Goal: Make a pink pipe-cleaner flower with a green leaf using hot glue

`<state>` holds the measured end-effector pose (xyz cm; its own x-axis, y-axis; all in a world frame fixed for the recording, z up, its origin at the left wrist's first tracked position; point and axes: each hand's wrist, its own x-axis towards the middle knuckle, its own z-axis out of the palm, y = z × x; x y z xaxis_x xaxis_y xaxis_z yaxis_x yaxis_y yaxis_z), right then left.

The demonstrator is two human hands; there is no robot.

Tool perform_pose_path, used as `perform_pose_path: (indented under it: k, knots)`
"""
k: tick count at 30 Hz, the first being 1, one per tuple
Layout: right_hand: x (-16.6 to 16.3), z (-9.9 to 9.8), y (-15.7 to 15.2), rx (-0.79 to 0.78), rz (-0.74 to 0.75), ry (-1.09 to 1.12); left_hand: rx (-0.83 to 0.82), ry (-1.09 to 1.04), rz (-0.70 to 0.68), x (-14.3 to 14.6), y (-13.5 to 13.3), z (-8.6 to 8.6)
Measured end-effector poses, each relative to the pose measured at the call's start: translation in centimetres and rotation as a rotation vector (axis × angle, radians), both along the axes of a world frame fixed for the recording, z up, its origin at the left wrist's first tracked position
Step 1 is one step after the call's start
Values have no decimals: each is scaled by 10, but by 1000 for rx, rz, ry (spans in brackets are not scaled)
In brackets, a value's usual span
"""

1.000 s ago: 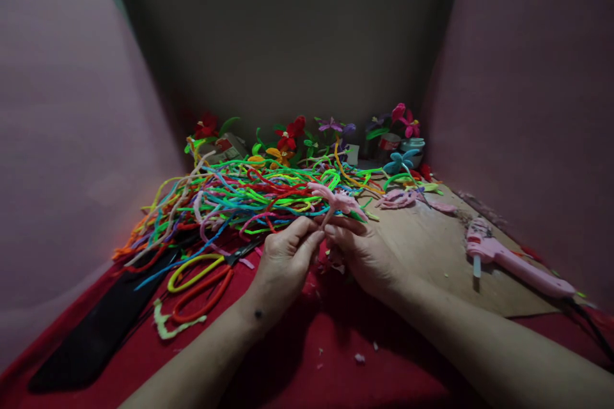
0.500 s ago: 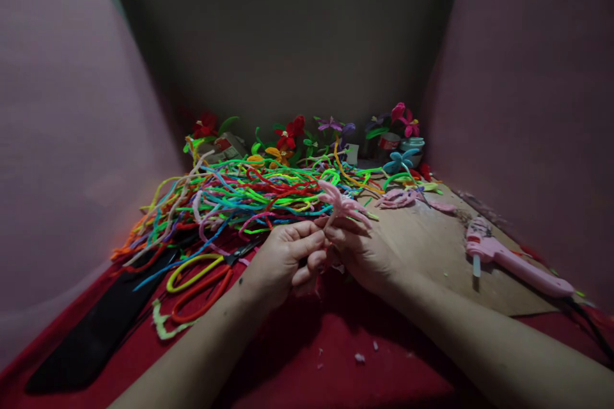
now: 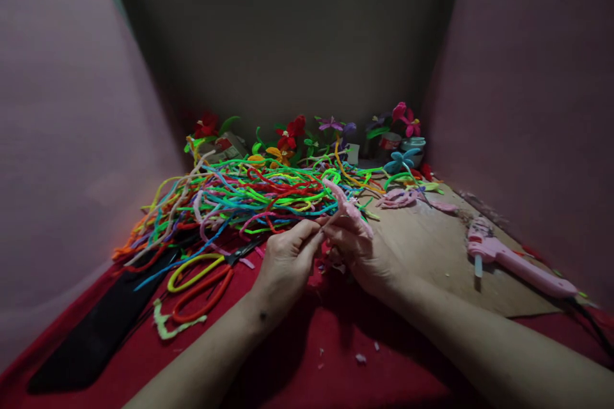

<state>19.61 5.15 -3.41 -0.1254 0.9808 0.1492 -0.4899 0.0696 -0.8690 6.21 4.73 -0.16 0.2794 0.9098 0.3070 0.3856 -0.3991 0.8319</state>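
Note:
A pink pipe-cleaner flower [image 3: 346, 204] stands up from between my two hands, in front of the heap of pipe cleaners. My right hand [image 3: 364, 252] is closed around its lower part, with the petals rising above the fingers. The fingertips of my left hand [image 3: 290, 259] are pinched at the flower's stem end, touching the right fingers. The exact grip at the stem is partly hidden by the fingers. Scissors [image 3: 201, 287] with one yellow and one red handle lie left of my left hand.
Many coloured pipe cleaners [image 3: 249, 188] are heaped behind my hands. Finished flowers [image 3: 290, 134] line the back. At the right, a pink glue gun [image 3: 518, 262] lies on a brown board [image 3: 432, 255], near pink pipe-cleaner pieces [image 3: 400, 197]. A black flat object [image 3: 86, 339] lies left on the red cloth.
The pink flower has turned, so its petals now point differently. My left hand has rolled, its fingers more tucked under, and stays beside the right hand.

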Motion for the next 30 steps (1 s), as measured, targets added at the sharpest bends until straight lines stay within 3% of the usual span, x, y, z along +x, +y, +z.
perform_pose_path:
  k: [6,14,22,30]
  knots:
    - [2,6,-3,56,46,-52,-329,-242,-62,2,-2,14]
    - [2,-1,0,-5,20,-33,-480,-380,-125,-2,4,11]
    - [1,-2,0,-23,71,36,-692,-635,-284,-1,5,6]
    - [1,-2,1,-20,95,78,-863,-701,-398,-7,9,5]
